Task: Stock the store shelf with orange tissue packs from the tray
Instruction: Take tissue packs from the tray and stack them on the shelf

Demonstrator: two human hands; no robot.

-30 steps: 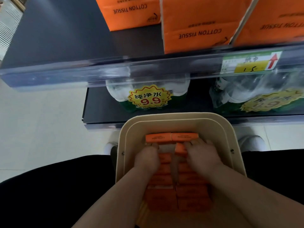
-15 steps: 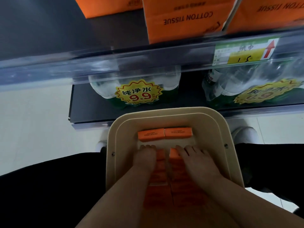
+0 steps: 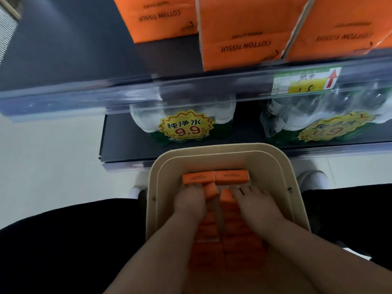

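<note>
A beige tray (image 3: 156, 183) sits on my lap, holding two rows of small orange tissue packs (image 3: 239, 236). Two more packs (image 3: 231, 176) lie crosswise at its far end. Both hands are down inside the tray. My left hand (image 3: 189, 201) is curled and grips a tilted orange pack (image 3: 211, 190) at the head of the left row. My right hand (image 3: 255, 203) lies over the right row, its fingers and thumb pinching the front pack (image 3: 226, 196), which is tipped up. Large orange cotton tissue bags (image 3: 244, 35) stand on the upper shelf (image 3: 74, 96).
The clear shelf rail carries a price label (image 3: 305, 80) with a red arrow. Below it, bundles of water bottles (image 3: 184, 126) with yellow 9.9 stickers sit on a dark lower shelf. The left part of the upper shelf is bare. Pale floor lies to the left.
Both hands stay in the tray. The front packs of each row have been tipped up under my fingers, the left one now lifted beside my left hand. My view has shifted slightly.
</note>
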